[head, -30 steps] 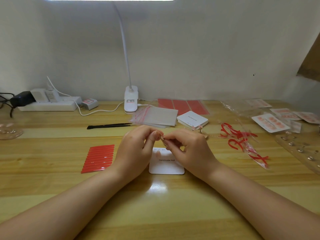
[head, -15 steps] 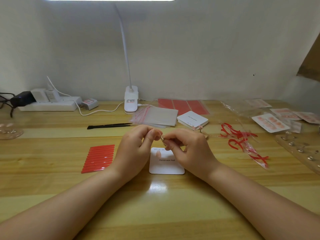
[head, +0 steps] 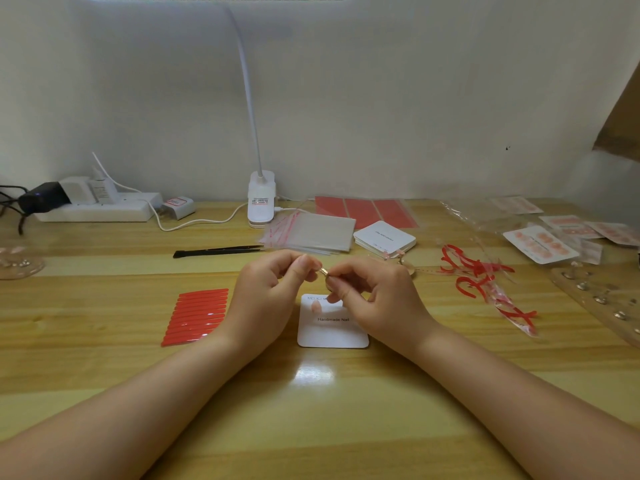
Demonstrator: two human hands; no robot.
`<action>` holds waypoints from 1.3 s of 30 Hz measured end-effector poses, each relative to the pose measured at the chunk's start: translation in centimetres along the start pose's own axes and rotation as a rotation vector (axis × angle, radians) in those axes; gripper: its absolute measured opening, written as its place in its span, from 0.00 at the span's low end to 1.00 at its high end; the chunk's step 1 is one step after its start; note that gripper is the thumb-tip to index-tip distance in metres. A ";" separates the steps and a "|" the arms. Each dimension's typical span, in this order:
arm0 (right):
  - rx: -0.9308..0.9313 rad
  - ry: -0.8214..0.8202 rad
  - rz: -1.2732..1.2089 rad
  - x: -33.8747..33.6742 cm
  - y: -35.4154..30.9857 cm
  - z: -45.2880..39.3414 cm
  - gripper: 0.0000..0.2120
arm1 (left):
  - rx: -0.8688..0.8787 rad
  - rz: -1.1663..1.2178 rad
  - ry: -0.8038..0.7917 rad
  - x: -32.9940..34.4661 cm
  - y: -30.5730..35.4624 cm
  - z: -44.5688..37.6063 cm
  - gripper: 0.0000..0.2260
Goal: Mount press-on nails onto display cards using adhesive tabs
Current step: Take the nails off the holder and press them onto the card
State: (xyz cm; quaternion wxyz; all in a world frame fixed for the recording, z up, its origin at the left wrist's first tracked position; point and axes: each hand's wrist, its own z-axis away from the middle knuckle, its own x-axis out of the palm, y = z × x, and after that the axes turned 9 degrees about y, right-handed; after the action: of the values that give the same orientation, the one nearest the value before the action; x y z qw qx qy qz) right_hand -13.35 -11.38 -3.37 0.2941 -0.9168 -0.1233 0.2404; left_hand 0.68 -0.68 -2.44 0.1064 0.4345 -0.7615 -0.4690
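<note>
Both forearms reach in from the near edge of the wooden worktop (head: 104, 341) and meet over its middle, wrists raised slightly off the surface. The left hand (head: 266, 299) has its fingers curled inward, thumb and forefinger pinching one end of a small press-on nail (head: 324, 270); the right hand (head: 377, 299) mirrors it, fingers bent, thumb and fingertips pinching the other end, so the nail is grasped between the two hands just above the far edge of a white display card (head: 332, 327). That card lies flat on the worktop below the hands, printed "Handmade Nail", with one pale nail (head: 316, 305) already on its far left corner. Left of the card, near the left wrist, lies a red sheet of adhesive strips (head: 197, 315). Toward the far edge are black tweezers (head: 218, 251), a stack of clear bags (head: 311, 232), a stack of blank cards (head: 384, 236), red sheets (head: 367, 211) and a clip lamp (head: 261, 197) whose neck rises up the wall. A power strip (head: 97, 209) sits at the far left corner. On the right side lie peeled red backing strips (head: 481, 282) and finished cards (head: 540, 244) in clear wrapping.
</note>
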 end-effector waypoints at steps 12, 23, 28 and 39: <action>0.066 -0.018 -0.041 -0.1 -0.2 -0.2 0.05 | -0.014 0.010 0.007 0.1 0.1 0.1 0.09; 0.377 -0.006 -0.349 -0.1 -1.1 -0.2 0.05 | 0.176 -0.032 0.001 0.0 0.4 0.5 0.08; 0.412 -0.022 -0.434 0.0 -1.2 -0.4 0.04 | 0.211 -0.057 0.010 0.0 0.2 0.4 0.08; 0.447 -0.007 -0.477 -0.3 -1.1 -0.5 0.03 | 0.303 -0.135 0.016 0.2 0.0 0.4 0.13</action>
State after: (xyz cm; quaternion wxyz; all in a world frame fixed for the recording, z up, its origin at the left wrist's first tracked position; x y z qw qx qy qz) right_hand -13.42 -10.82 -2.22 0.5355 -0.7741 -0.2798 0.1892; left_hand 0.36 -0.60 -2.68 0.0138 0.4996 -0.7916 -0.3515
